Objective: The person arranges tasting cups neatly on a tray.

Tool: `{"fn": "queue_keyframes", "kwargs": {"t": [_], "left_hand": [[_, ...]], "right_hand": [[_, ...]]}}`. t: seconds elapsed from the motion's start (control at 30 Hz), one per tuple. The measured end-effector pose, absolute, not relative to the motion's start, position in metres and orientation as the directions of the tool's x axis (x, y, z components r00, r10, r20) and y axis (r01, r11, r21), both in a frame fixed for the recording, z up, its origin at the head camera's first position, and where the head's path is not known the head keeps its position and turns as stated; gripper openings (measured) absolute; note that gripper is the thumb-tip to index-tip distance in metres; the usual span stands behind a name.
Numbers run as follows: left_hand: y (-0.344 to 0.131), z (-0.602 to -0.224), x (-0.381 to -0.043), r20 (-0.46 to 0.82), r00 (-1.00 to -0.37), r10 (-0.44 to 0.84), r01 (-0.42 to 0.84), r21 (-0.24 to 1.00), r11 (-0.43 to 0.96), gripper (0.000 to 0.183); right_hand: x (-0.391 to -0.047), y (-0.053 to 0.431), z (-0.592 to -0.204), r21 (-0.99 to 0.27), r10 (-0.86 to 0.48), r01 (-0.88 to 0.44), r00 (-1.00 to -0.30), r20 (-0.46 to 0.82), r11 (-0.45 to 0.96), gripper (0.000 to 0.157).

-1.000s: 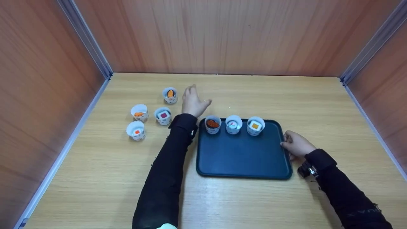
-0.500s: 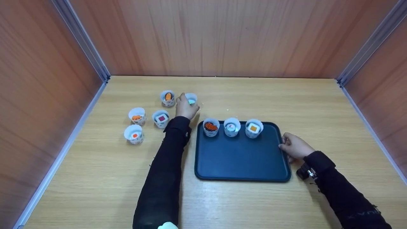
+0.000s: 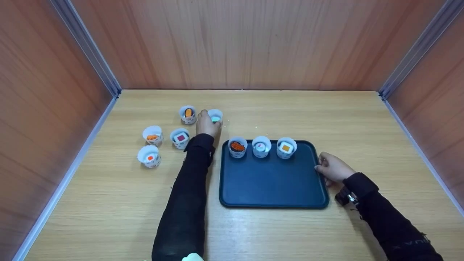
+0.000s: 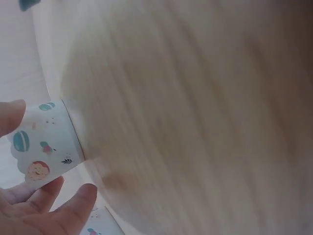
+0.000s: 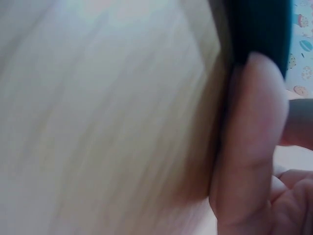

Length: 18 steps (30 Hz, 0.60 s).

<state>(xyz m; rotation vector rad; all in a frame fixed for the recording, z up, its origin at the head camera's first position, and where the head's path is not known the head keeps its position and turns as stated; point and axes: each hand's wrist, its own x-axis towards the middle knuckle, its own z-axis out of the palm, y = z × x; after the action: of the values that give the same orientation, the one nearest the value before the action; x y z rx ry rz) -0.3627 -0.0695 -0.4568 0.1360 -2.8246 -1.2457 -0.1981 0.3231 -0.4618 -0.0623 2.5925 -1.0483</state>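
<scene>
At the back of the table, my left hand (image 3: 207,124) holds a patterned white paper cup (image 3: 215,114) with something mint-green inside. In the left wrist view, thumb and fingers lie on either side of that paper cup (image 4: 46,144). My right hand (image 3: 335,167) pinches the right rim of a dark green tray (image 3: 273,186); in the right wrist view a digit lies along the tray's edge (image 5: 261,29). Along the tray's back edge stand a cup with an orange-red filling (image 3: 237,148), a cup with a pale filling (image 3: 261,147) and a cup with a yellow-centred white square (image 3: 286,148).
Left of the tray stand several more cups: one with an orange oval piece (image 3: 188,115), one with a red-centred square (image 3: 180,138), one with orange pieces (image 3: 153,135) and one with a small red-orange piece (image 3: 149,156). Wooden panels (image 3: 239,43) enclose the table.
My left hand has come down and slightly left onto the mint-filled cup, which it had hidden before. My right hand stays at the tray's rim. The whole view has shifted slightly.
</scene>
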Motion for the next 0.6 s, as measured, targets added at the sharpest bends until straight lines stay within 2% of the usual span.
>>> {"fn": "queue_keyframes", "kwargs": {"t": [0.33, 0.6], "left_hand": [[-0.068, -0.452, -0.359, -0.025, -0.995, -0.093, -0.077, 0.785, 0.614, 0.053], [-0.065, -0.446, -0.356, 0.026, -1.000, -0.017, 0.011, 0.801, 0.598, 0.050]], "right_hand": [[-0.201, 0.325, -0.461, -0.676, -0.159, 0.088, -0.942, -0.295, 0.732, 0.011], [-0.205, 0.327, -0.459, -0.664, -0.144, 0.109, -0.938, -0.315, 0.740, 0.011]]}}
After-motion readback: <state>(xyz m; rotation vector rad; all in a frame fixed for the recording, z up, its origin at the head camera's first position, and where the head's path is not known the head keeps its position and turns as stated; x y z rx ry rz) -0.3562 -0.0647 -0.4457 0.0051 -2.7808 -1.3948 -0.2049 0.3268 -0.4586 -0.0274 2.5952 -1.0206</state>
